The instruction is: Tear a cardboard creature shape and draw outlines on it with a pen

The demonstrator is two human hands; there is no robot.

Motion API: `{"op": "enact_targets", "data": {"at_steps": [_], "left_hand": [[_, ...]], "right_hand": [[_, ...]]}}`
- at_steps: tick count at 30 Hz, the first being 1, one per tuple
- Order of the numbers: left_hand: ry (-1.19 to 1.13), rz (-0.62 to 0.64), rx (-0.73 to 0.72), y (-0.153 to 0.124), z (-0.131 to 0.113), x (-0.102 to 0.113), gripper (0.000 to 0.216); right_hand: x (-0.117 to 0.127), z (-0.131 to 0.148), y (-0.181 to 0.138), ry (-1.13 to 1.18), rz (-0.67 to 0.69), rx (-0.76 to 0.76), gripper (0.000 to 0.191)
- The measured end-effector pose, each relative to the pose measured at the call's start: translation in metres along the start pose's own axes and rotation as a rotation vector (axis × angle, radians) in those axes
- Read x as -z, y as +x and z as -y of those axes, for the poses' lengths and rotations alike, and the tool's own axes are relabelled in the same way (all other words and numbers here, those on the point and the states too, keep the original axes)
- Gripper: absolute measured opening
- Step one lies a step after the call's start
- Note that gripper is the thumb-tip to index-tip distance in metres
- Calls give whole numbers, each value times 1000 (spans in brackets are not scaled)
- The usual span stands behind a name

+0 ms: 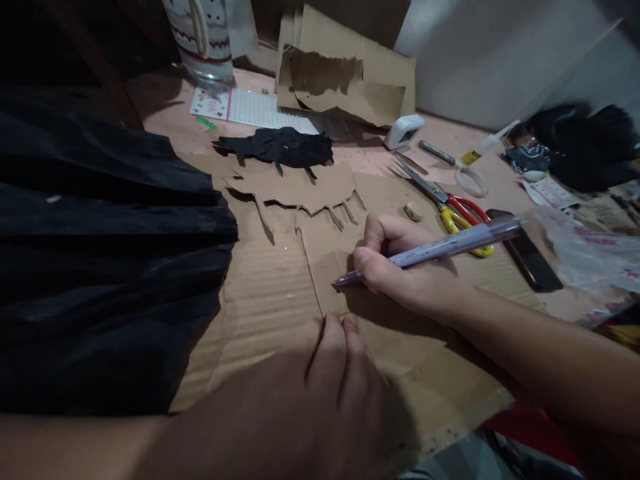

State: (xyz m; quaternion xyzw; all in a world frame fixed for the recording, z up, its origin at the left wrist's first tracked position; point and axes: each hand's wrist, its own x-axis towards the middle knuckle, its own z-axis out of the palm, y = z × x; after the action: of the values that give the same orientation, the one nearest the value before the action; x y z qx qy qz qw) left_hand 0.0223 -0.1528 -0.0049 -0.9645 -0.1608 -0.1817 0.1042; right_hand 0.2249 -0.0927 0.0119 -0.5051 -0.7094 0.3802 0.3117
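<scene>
My right hand [400, 263] holds a pen [440, 248] with a pale purple barrel, its tip on or just above brown cardboard [345, 267]. Below it, my left hand [330, 380] lies over the cardboard, its fingertips resting beside a thin edge line; its thumb is hidden. Ahead of both hands, a jagged cardboard piece [300, 187] has narrow strips sticking out from its lower edge. Behind that lies a black-covered piece [280, 147] with similar strips. Pleated black material [115, 267] covers the left side of the cardboard.
Scissors [445, 207] with red and yellow handles lie at right, beside a dark phone [530, 253] and a clear plastic bag [595, 247]. Farther back are a small white device [404, 131], a decorated jug [203, 40], a bead sheet [270, 110] and leaning cardboard [345, 73].
</scene>
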Motion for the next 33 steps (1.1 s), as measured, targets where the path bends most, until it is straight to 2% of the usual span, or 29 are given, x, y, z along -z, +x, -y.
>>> {"op": "enact_targets", "data": {"at_steps": [8,19,33], "left_hand": [[-40,7,-16,-3,-1,-2,34],[-25,-9,-1,-3,-1,-1,40],[-22,3,23,-4,-2,-5,41]], "right_hand": [[3,0,-2,34,-6,6,28],[6,0,-1,-48,28,33,27],[13,-1,-3,35,14,-47,30]]}}
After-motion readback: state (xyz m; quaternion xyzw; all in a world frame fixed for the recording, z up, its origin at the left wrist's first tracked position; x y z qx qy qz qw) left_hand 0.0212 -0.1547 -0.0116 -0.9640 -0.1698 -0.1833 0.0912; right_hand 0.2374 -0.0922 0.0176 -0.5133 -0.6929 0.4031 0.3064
